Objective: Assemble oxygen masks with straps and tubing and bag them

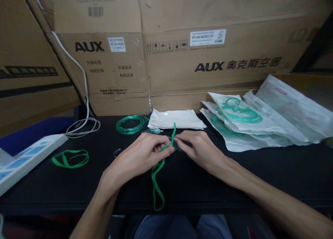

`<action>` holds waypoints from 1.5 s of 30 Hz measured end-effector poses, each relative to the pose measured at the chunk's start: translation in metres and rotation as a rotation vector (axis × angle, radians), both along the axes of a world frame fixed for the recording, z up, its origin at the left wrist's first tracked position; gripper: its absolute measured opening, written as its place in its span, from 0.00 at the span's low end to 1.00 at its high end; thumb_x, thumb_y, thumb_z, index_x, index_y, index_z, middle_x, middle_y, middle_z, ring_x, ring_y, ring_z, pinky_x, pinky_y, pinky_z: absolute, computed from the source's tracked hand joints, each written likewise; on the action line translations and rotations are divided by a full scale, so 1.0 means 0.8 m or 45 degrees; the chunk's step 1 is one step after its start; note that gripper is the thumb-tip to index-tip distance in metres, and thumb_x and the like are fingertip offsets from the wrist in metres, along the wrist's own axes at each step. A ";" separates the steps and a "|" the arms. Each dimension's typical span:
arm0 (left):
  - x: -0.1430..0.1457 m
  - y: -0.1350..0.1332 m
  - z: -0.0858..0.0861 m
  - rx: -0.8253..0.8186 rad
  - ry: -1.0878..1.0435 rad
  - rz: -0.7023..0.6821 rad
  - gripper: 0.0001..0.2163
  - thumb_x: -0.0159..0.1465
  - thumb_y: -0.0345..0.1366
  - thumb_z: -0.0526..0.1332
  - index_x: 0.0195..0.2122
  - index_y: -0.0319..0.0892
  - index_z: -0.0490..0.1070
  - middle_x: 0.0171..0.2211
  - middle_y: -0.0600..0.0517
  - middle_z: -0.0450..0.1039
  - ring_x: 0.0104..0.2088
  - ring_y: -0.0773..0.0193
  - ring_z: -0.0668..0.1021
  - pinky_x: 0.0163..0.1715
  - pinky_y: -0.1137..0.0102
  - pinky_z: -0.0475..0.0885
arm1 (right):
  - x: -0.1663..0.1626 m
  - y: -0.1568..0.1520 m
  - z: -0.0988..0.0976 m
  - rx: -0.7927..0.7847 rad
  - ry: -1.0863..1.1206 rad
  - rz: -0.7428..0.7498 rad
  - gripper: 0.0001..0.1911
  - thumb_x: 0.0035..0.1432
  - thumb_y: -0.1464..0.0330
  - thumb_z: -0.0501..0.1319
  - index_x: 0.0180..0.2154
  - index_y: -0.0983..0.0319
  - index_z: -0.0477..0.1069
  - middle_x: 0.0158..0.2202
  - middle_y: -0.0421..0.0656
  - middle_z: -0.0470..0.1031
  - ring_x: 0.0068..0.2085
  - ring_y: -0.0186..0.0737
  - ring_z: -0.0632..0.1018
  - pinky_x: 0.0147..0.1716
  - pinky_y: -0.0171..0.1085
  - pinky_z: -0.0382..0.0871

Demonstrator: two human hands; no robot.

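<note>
My left hand (153,147) is closed, thumb and fingers pinching a green elastic strap (158,190). The strap's loop hangs below that hand over the black table, and its short free end stands up between both hands. Opposite it, my right hand (194,143) is closed in a pinch on a clear greenish plastic piece (178,149), right beside the strap. Most of this piece is hidden by my fingers, so its full shape does not show. Just beyond my left hand lies a small clear green connector (153,131).
Coiled green tubing (131,124) and a flat white packet (178,118) lie at the back. A second green strap (70,159) rests left, near a white power strip (31,159). Packaged tubing sets (239,116) are piled right. Cardboard boxes (171,76) stand behind the table.
</note>
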State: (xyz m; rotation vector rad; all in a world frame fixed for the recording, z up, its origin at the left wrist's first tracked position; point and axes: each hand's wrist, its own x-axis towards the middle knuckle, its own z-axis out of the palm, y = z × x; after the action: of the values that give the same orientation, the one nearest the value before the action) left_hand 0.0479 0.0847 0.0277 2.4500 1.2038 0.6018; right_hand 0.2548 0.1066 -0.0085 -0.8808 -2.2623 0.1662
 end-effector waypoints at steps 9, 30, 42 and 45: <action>-0.006 0.008 -0.003 -0.188 -0.233 0.128 0.17 0.64 0.52 0.63 0.41 0.44 0.80 0.28 0.54 0.79 0.31 0.62 0.79 0.31 0.73 0.68 | 0.013 0.008 0.005 0.115 -0.007 -0.138 0.10 0.66 0.76 0.59 0.34 0.67 0.78 0.31 0.45 0.78 0.32 0.40 0.77 0.34 0.37 0.65; -0.001 0.009 -0.003 0.056 -0.133 0.171 0.11 0.66 0.44 0.64 0.33 0.46 0.83 0.27 0.55 0.78 0.26 0.65 0.75 0.29 0.73 0.63 | 0.008 -0.007 -0.015 0.553 -0.187 0.021 0.13 0.71 0.72 0.52 0.41 0.66 0.76 0.38 0.50 0.76 0.37 0.40 0.76 0.34 0.37 0.73; 0.003 0.004 -0.001 0.121 -0.075 0.119 0.13 0.69 0.44 0.60 0.33 0.43 0.78 0.31 0.55 0.74 0.31 0.65 0.73 0.31 0.72 0.62 | 0.005 -0.007 -0.011 0.522 -0.184 -0.015 0.13 0.70 0.73 0.53 0.39 0.66 0.75 0.37 0.50 0.75 0.36 0.41 0.76 0.35 0.39 0.72; 0.002 0.000 -0.001 0.071 -0.070 0.059 0.13 0.69 0.44 0.60 0.32 0.43 0.77 0.30 0.55 0.73 0.30 0.66 0.73 0.31 0.72 0.62 | 0.007 -0.002 -0.009 0.403 -0.049 -0.039 0.11 0.69 0.73 0.55 0.38 0.67 0.76 0.36 0.48 0.75 0.35 0.40 0.77 0.34 0.37 0.72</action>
State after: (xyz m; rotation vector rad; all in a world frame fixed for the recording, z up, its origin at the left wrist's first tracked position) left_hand 0.0492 0.0851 0.0272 2.4403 1.2407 0.7203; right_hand 0.2603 0.1053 -0.0155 -0.7529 -2.2276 -0.2194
